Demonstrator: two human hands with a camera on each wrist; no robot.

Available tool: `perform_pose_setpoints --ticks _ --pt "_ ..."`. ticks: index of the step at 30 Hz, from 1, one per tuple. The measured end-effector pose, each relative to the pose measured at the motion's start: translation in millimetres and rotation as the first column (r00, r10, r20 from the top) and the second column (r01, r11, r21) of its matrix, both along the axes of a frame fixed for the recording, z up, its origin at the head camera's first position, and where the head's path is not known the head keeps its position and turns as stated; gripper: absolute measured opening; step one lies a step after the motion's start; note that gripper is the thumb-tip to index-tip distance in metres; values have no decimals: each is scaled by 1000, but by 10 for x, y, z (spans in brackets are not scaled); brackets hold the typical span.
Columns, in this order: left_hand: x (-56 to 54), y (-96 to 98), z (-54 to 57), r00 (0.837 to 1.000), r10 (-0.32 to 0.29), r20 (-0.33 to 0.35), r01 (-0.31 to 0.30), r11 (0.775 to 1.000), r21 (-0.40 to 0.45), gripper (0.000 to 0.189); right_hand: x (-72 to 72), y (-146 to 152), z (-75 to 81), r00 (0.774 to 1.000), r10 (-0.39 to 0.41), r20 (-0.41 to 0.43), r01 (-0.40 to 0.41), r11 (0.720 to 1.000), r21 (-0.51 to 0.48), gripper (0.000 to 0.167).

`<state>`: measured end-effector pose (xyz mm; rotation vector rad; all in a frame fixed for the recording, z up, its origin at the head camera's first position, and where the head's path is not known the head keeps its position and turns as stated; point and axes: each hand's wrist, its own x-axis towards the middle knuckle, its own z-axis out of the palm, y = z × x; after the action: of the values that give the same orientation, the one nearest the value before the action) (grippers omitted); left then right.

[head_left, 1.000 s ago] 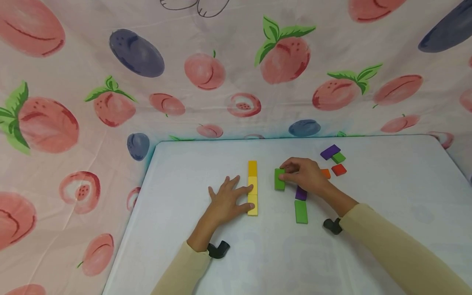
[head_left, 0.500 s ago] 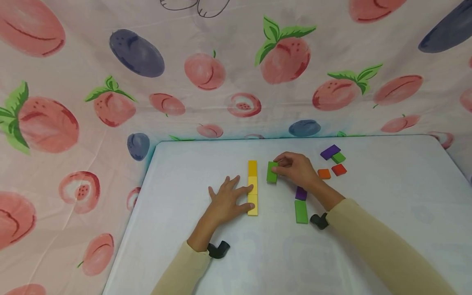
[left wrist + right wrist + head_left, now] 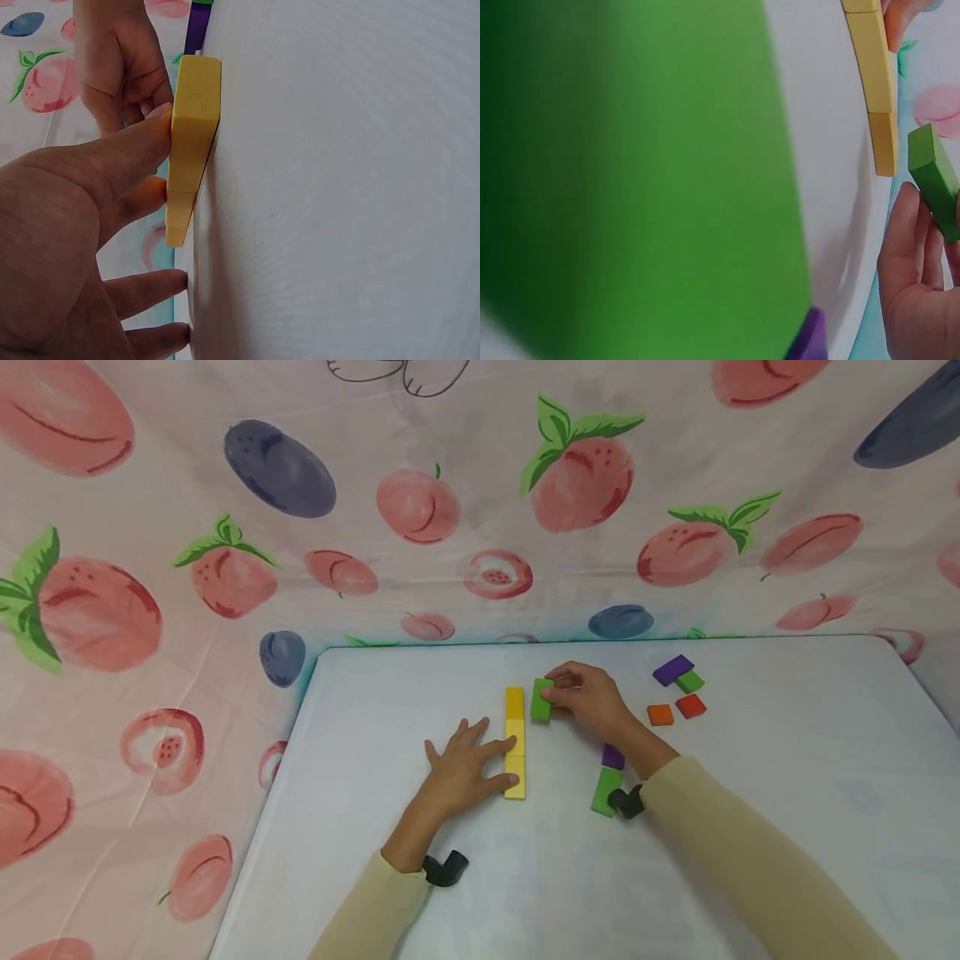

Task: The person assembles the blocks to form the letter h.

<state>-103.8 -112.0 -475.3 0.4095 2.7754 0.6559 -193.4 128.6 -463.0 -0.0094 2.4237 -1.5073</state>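
Note:
Three yellow blocks (image 3: 514, 731) lie end to end in a line on the white table (image 3: 360, 710). My left hand (image 3: 457, 772) is spread beside them, its thumb and index finger touching the near and middle blocks; in the left wrist view, the thumb (image 3: 127, 154) presses the side of the yellow row (image 3: 195, 135). My right hand (image 3: 592, 697) pinches a green block (image 3: 541, 699) between thumb and fingers, just right of the far yellow block. In the right wrist view, this held green block (image 3: 931, 176) appears tilted.
Another green block (image 3: 606, 789) lies under the right wrist's black camera (image 3: 627, 802), touching a purple block (image 3: 612, 756); its blurred green face (image 3: 690, 180) fills much of the right wrist view. Back right are an orange block (image 3: 660, 715), a red block (image 3: 691, 706), a purple block (image 3: 672, 670) and a small green block (image 3: 689, 681).
My right hand has carried the pinched green block left and farther back, toward the yellow row. The near green block has turned, its near end shifting left. My left hand has stayed still.

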Motion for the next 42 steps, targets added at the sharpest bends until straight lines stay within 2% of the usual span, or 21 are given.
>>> perform_pose_setpoints --ticks 7,11,18,22,29,36,42 --pt "2 2 10 1000 3 7 -3 1000 3 56 -34 -67 10 999 -24 33 26 998 -62 34" --pt "1 3 5 1000 3 10 -3 1000 3 56 -63 -124 20 996 -42 79 51 991 -120 33" --pt "-2 2 -2 1000 2 8 -2 1000 0 56 -118 -225 7 987 -73 144 112 952 -284 34" --pt "1 3 -6 1000 3 4 -3 1000 4 56 -151 -267 -12 984 -107 141 150 929 -339 34" --pt "8 -2 0 1000 2 -3 -2 1000 10 56 -227 -296 -43 981 -161 111 190 920 -342 35" --pt "7 -3 4 1000 6 1 -6 1000 10 56 -297 -335 -96 974 -184 128 219 909 -355 42" --pt "3 4 1 1000 7 -3 -7 1000 6 56 -345 -418 -104 972 -205 113 231 918 -322 45"
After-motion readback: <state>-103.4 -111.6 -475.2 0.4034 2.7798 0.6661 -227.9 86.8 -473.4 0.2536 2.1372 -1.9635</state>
